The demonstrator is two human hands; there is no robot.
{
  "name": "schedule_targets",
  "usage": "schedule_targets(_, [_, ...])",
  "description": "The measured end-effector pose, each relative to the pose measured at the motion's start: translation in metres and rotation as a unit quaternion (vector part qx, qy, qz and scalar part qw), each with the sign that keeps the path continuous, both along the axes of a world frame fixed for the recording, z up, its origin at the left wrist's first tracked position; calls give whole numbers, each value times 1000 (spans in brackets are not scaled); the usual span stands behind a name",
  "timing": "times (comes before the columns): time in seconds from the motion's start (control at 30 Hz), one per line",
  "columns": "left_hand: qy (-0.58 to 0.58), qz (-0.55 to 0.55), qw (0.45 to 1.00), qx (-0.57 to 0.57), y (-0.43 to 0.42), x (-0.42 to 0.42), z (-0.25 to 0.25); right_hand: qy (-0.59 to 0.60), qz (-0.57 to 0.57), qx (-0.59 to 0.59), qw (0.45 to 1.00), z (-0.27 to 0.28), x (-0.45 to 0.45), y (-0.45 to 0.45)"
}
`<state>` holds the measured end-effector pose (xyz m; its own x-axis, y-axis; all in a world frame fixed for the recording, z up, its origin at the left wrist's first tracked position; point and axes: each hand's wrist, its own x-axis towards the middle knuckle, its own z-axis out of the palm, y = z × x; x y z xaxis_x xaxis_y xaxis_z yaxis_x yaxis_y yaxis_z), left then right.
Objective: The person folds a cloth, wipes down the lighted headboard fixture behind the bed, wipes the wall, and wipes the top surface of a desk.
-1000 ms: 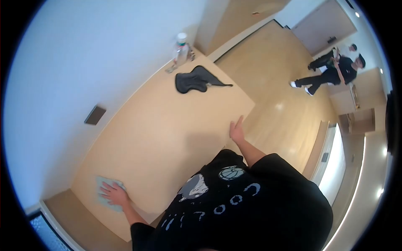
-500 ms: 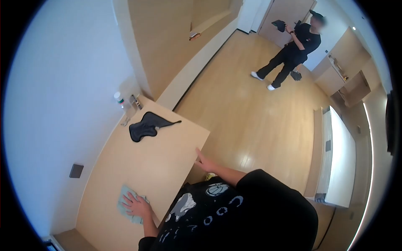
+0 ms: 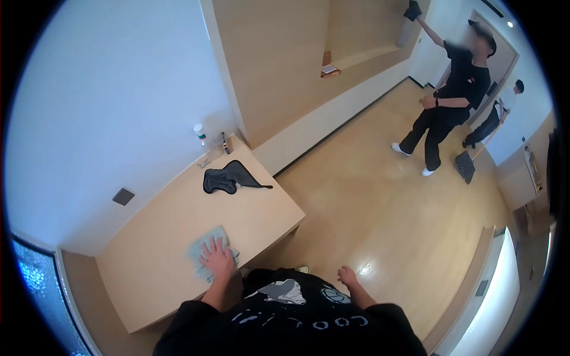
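A pale green-grey cleaning cloth (image 3: 200, 268) lies crumpled on the light wood tabletop (image 3: 155, 270). Flat on top of it rests my left hand (image 3: 217, 258), fingers spread and pressing on the fabric. My right hand (image 3: 347, 275) hangs in the air over the floor, to the right of the table, its fingers curled with nothing visible in them. Farther up the table is a flat dark grey fabric piece (image 3: 221, 180) with black edging and a narrow tail pointing right, apart from both hands.
A clear bottle with a white cap (image 3: 200, 134) and a small dark item (image 3: 225, 143) stand by the wall. One person in black (image 3: 466, 89) raises a dark object (image 3: 412, 10). Behind, another person (image 3: 502, 115) has a long-handled dustpan (image 3: 465, 167). A white-topped unit (image 3: 499, 296) is lower right.
My view has turned right. My right hand has left the table's edge. My left hand stays on the cloth. The person in black has raised an arm, and a second person has come into view.
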<state>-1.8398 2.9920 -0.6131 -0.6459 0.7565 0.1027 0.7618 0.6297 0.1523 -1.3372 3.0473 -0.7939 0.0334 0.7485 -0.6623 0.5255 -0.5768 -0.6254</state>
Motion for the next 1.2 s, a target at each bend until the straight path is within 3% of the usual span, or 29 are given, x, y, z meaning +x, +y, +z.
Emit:
schedule_targets(0.1, [19, -48, 999, -17, 26, 24, 6, 48, -95, -57, 993, -10, 43, -37])
schedule_targets(0.2, [13, -107, 993, -46, 47, 37, 21, -31, 64, 30, 997, -55, 81, -79])
schedule_targets(0.3, [14, -163, 985, -54, 69, 52, 31, -200, 315, 109, 921, -39, 86, -107])
schedule_targets(0.4, [-15, -201, 977, -68, 90, 69, 52, -139, 231, 119, 955, -36, 68, -124])
schedule_targets(0.53, [-100, -221, 968, -68, 106, 52, 52, 19, 142, 33, 989, -89, 51, -108])
schedule_targets(0.57, [-120, -226, 965, -64, 111, 47, 53, 9, 144, 39, 989, -88, 45, -95])
schedule_targets(0.6, [-67, -224, 972, -36, 108, 45, 37, -2, 145, 44, 988, -89, 41, -82])
schedule_targets(0.63, [-12, -222, 975, -8, 104, 44, 19, -13, 239, 102, 966, -54, 38, -60])
schedule_targets(0.7, [-7, -221, 975, -11, 102, 43, 20, 74, 74, -15, 994, -22, 15, -42])
schedule_targets(0.77, [-10, -227, 974, -11, 104, 40, 23, 115, -103, -111, 982, 27, -14, -23])
schedule_targets(0.87, [-32, -244, 969, -11, 100, 32, 26, 80, -97, -123, 984, 51, -43, -12])
schedule_targets(1.07, [-33, -303, 953, -5, 55, -6, 20, 31, 77, -108, 991, 63, -110, -7])
schedule_targets(1.2, [-48, -287, 957, -7, -9, -58, 20, 67, 76, -83, 991, 61, -165, -19])
